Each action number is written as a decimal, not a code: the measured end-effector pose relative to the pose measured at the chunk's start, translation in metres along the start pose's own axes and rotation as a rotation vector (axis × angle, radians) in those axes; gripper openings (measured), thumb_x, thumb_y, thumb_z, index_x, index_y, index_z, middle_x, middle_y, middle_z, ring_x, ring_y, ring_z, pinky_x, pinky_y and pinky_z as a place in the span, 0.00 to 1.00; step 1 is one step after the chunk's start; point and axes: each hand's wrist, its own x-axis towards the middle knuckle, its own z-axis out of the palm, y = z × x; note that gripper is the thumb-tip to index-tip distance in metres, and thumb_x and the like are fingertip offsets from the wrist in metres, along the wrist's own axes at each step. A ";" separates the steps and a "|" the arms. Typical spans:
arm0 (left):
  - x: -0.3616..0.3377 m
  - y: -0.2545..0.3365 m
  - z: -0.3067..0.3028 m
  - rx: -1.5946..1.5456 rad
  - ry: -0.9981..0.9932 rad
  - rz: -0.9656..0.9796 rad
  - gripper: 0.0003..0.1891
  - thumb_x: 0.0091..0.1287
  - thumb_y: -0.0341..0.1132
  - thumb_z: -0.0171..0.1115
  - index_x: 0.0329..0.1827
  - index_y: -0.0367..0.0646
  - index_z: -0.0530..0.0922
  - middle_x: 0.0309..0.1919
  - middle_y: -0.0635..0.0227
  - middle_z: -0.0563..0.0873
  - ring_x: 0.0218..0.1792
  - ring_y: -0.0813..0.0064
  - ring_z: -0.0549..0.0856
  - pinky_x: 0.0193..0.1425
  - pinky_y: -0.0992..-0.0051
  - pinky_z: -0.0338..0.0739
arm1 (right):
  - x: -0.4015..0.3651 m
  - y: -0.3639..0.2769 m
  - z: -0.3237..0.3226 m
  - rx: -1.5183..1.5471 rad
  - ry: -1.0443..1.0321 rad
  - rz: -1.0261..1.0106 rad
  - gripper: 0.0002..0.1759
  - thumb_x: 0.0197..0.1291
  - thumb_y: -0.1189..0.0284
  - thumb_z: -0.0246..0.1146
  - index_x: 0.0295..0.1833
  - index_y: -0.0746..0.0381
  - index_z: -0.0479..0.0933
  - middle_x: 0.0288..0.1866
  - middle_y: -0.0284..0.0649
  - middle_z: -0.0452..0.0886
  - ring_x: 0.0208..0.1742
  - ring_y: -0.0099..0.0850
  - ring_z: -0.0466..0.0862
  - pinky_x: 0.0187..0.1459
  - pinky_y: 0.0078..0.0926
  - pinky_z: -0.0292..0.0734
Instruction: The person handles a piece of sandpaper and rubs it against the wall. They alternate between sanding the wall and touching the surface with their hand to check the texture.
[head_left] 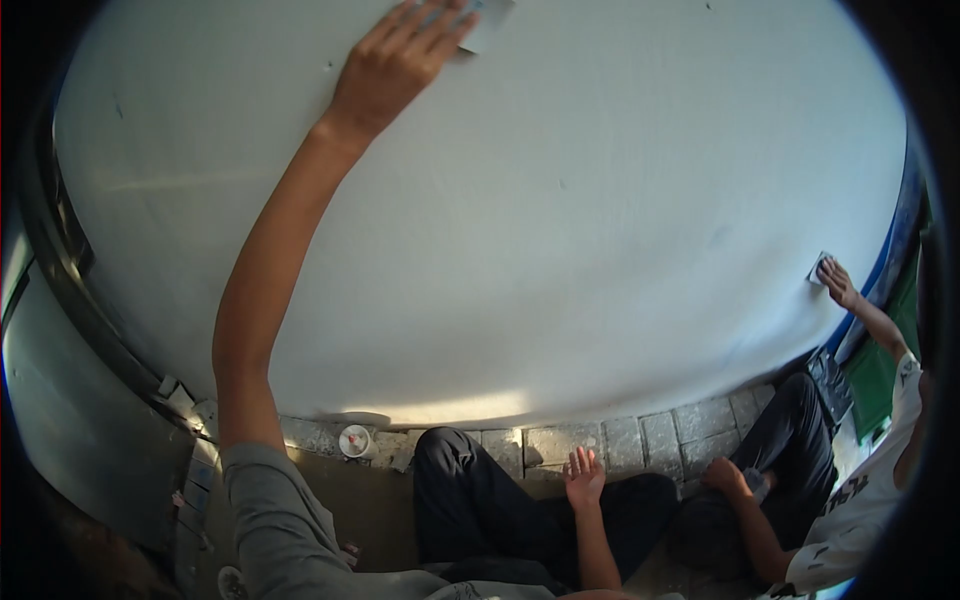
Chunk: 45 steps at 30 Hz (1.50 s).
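Note:
My left hand (pixel 400 52) is stretched up to the top of a large pale grey panel (pixel 560 230). Under its fingers is a pale sheet (pixel 490 25), apparently sandpaper, held against the panel's surface; the frame's edge cuts off part of it. Low in the view, my right hand (pixel 584 482) rests by my knee with its palm turned up. Its fingers are loosely spread, and nothing lies in it. Dark trousers (pixel 480 510) cover my bent legs below the panel.
At the right, a co-worker's hand (pixel 838 284) presses a small pad (pixel 819 268) to the same panel. A white round container (pixel 355 441) stands on the paving (pixel 640 445) at the panel's foot. Another metal panel (pixel 80 410) is at the left.

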 end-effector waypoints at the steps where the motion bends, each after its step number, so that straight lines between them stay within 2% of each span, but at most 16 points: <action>1: -0.006 -0.010 0.001 0.017 0.001 -0.010 0.17 0.64 0.24 0.68 0.56 0.33 0.84 0.56 0.54 0.88 0.59 0.61 0.87 0.61 0.67 0.85 | 0.000 -0.002 -0.001 0.001 -0.003 0.005 0.25 0.72 0.59 0.54 0.72 0.52 0.66 0.74 0.37 0.70 0.73 0.41 0.71 0.65 0.45 0.74; 3: -0.039 -0.054 0.010 0.267 -0.038 -0.236 0.18 0.74 0.30 0.59 0.66 0.44 0.80 0.58 0.64 0.87 0.55 0.66 0.89 0.62 0.71 0.84 | 0.001 -0.003 0.000 -0.037 -0.006 0.009 0.27 0.72 0.59 0.55 0.73 0.51 0.64 0.74 0.37 0.70 0.73 0.41 0.71 0.64 0.45 0.74; 5: -0.086 -0.105 0.020 0.287 -0.051 -0.484 0.18 0.73 0.28 0.58 0.66 0.43 0.79 0.60 0.60 0.86 0.57 0.63 0.87 0.62 0.68 0.84 | 0.004 -0.001 -0.002 -0.063 -0.008 0.026 0.28 0.72 0.58 0.56 0.74 0.51 0.63 0.74 0.37 0.70 0.73 0.41 0.71 0.63 0.45 0.74; 6: -0.092 -0.116 0.014 0.302 -0.046 -0.475 0.18 0.73 0.28 0.58 0.66 0.43 0.79 0.60 0.60 0.86 0.57 0.63 0.87 0.62 0.68 0.84 | 0.006 0.000 -0.005 -0.075 -0.006 0.028 0.30 0.71 0.58 0.56 0.75 0.51 0.62 0.74 0.36 0.69 0.73 0.41 0.71 0.63 0.45 0.74; 8: -0.098 -0.130 0.004 0.331 -0.369 -0.978 0.19 0.72 0.25 0.56 0.65 0.41 0.79 0.62 0.57 0.84 0.59 0.60 0.86 0.60 0.65 0.85 | 0.009 0.001 -0.009 -0.083 -0.017 0.039 0.31 0.71 0.57 0.56 0.76 0.51 0.60 0.75 0.36 0.69 0.73 0.41 0.70 0.62 0.44 0.75; 11: -0.100 -0.128 0.022 0.413 -0.238 -0.847 0.19 0.71 0.25 0.54 0.64 0.39 0.79 0.59 0.53 0.86 0.57 0.57 0.87 0.53 0.62 0.87 | 0.013 0.002 -0.011 -0.084 -0.008 0.039 0.33 0.70 0.56 0.57 0.77 0.51 0.59 0.75 0.35 0.68 0.72 0.40 0.70 0.61 0.43 0.75; 14: -0.053 -0.089 0.034 0.123 0.043 -0.573 0.14 0.72 0.31 0.56 0.57 0.36 0.82 0.58 0.55 0.86 0.60 0.59 0.85 0.64 0.67 0.80 | 0.013 0.002 -0.012 -0.069 0.049 0.015 0.32 0.70 0.56 0.58 0.76 0.50 0.60 0.73 0.36 0.69 0.71 0.40 0.72 0.59 0.42 0.75; 16: -0.016 -0.046 0.028 0.019 0.025 -0.396 0.14 0.69 0.33 0.62 0.55 0.38 0.83 0.57 0.58 0.87 0.59 0.63 0.86 0.63 0.69 0.81 | 0.012 0.002 -0.010 -0.108 0.062 0.012 0.32 0.70 0.56 0.58 0.76 0.50 0.61 0.73 0.36 0.70 0.71 0.40 0.72 0.60 0.43 0.74; 18: 0.000 -0.016 0.024 0.036 0.044 -0.175 0.17 0.71 0.30 0.61 0.62 0.42 0.82 0.59 0.61 0.86 0.59 0.66 0.86 0.64 0.69 0.82 | 0.013 0.005 -0.010 -0.150 0.078 0.008 0.31 0.70 0.56 0.58 0.75 0.50 0.62 0.73 0.36 0.70 0.71 0.40 0.72 0.60 0.43 0.74; 25: -0.034 -0.080 0.027 0.232 0.011 -0.787 0.16 0.72 0.23 0.54 0.60 0.38 0.82 0.61 0.56 0.85 0.63 0.62 0.84 0.63 0.65 0.83 | 0.023 0.005 -0.024 -0.141 0.008 0.026 0.30 0.69 0.56 0.59 0.74 0.49 0.63 0.71 0.35 0.71 0.69 0.40 0.72 0.60 0.45 0.72; 28: -0.003 -0.061 0.048 0.092 0.064 -0.672 0.14 0.71 0.27 0.57 0.57 0.37 0.83 0.57 0.57 0.87 0.61 0.61 0.85 0.62 0.65 0.83 | 0.027 0.005 -0.028 -0.156 0.042 0.011 0.33 0.68 0.56 0.60 0.76 0.48 0.62 0.72 0.35 0.70 0.69 0.39 0.73 0.60 0.44 0.73; 32: 0.048 -0.012 0.046 0.025 0.144 -0.156 0.16 0.68 0.28 0.61 0.58 0.41 0.84 0.58 0.61 0.87 0.60 0.67 0.86 0.62 0.68 0.83 | 0.027 0.006 -0.028 -0.154 0.046 0.003 0.34 0.69 0.54 0.60 0.76 0.48 0.61 0.72 0.36 0.70 0.69 0.40 0.73 0.58 0.45 0.73; 35: 0.049 -0.036 0.045 0.002 0.142 -0.245 0.15 0.68 0.28 0.61 0.57 0.41 0.84 0.57 0.62 0.88 0.59 0.67 0.87 0.62 0.67 0.83 | 0.023 0.007 -0.025 -0.173 0.055 -0.014 0.34 0.69 0.54 0.60 0.76 0.49 0.61 0.71 0.37 0.70 0.68 0.40 0.73 0.57 0.45 0.74; 40: 0.018 -0.096 0.047 0.353 -0.007 -0.677 0.15 0.69 0.25 0.59 0.58 0.35 0.82 0.56 0.56 0.88 0.55 0.65 0.89 0.51 0.68 0.88 | 0.030 0.009 -0.024 -0.153 0.126 -0.010 0.34 0.68 0.55 0.62 0.75 0.50 0.60 0.71 0.38 0.70 0.67 0.41 0.74 0.55 0.46 0.75; 43: 0.045 -0.076 0.051 0.425 -0.083 -0.680 0.16 0.68 0.26 0.61 0.58 0.34 0.82 0.54 0.54 0.88 0.52 0.65 0.90 0.48 0.69 0.88 | 0.031 0.007 -0.026 -0.157 0.125 0.014 0.34 0.68 0.55 0.62 0.75 0.49 0.61 0.71 0.37 0.70 0.67 0.40 0.74 0.56 0.46 0.75; 45: 0.074 -0.049 0.060 0.230 0.049 -0.524 0.13 0.67 0.30 0.61 0.52 0.36 0.84 0.50 0.56 0.89 0.48 0.66 0.90 0.47 0.72 0.87 | 0.030 0.008 -0.026 -0.145 0.104 0.005 0.34 0.68 0.56 0.62 0.76 0.49 0.61 0.72 0.36 0.70 0.67 0.40 0.74 0.57 0.45 0.74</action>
